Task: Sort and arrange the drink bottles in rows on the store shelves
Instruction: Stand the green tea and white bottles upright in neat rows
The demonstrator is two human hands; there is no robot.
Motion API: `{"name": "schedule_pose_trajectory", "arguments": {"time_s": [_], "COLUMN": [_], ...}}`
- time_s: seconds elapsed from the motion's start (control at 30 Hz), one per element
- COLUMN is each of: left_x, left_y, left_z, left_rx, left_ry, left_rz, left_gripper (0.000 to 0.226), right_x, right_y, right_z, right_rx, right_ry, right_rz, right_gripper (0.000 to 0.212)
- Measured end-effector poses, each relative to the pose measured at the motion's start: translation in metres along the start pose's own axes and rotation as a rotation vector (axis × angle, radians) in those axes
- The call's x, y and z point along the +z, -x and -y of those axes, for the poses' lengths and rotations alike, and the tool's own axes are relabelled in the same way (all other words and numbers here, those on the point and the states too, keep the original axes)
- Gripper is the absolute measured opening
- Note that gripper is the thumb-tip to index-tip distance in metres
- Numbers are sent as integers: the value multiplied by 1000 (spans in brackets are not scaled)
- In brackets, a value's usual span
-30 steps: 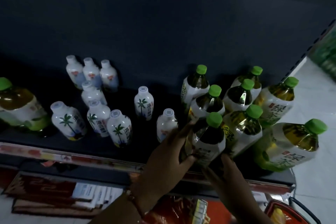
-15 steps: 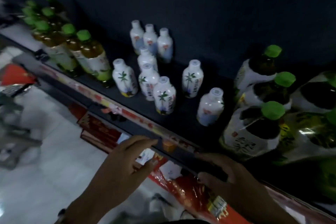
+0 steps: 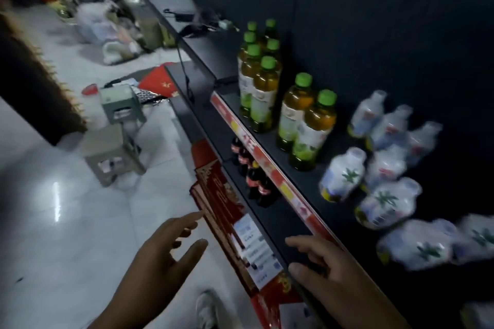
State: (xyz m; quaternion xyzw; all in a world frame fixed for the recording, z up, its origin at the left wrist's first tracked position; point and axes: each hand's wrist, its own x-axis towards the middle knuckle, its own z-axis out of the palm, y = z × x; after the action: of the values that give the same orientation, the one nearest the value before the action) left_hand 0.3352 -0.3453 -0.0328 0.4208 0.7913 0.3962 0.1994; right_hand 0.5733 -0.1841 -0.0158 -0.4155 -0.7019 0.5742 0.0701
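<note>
Along the shelf [image 3: 270, 141] | both your grips spread, holding nothing: left hand [image 3: 163, 254], right hand [image 3: 334, 275] | between picks, I'd guess | white palm-label bottles [image 3: 385, 203] scattered beside green-cap tea bottles [image 3: 307, 125] | next: line those up

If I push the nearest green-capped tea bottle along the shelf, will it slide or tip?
The nearest green-capped tea bottle looks tall and narrow, so a push near the cap would probably tip it. It seems full, so likely heavy; pushed low, it should slide. Its neighbour stands close and might get knocked.
</note>
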Motion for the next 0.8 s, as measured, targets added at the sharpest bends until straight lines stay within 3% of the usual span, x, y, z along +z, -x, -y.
{"name": "schedule_pose_trajectory", "arguments": {"time_s": [0.1, 0.23, 0.47, 0.6, 0.8], "left_x": [-30, -69, -88, -80, -70], "left_y": [-48, -125, -248, -316, -426], "left_z": [27, 38, 22, 0, -38], "left_rx": [-53, 50, 237, 375, 512], "left_ry": [69, 16, -6, -15, -31], "left_rz": [5, 31, 154, 215, 258], "left_gripper": [43, 45, 52, 40, 60], "right_x": [28, 58, 48, 27, 0], "right_y": [-50, -105, -165, -195, -248], "right_z": [32, 75, 130, 164, 216], "right_rx": [95, 134, -33, -151, -393], "right_ry": [-132, -156, -88, -64, 177], "right_rz": [46, -48, -214, -383, -646], "right_gripper": [29, 25, 24, 24, 26]}}
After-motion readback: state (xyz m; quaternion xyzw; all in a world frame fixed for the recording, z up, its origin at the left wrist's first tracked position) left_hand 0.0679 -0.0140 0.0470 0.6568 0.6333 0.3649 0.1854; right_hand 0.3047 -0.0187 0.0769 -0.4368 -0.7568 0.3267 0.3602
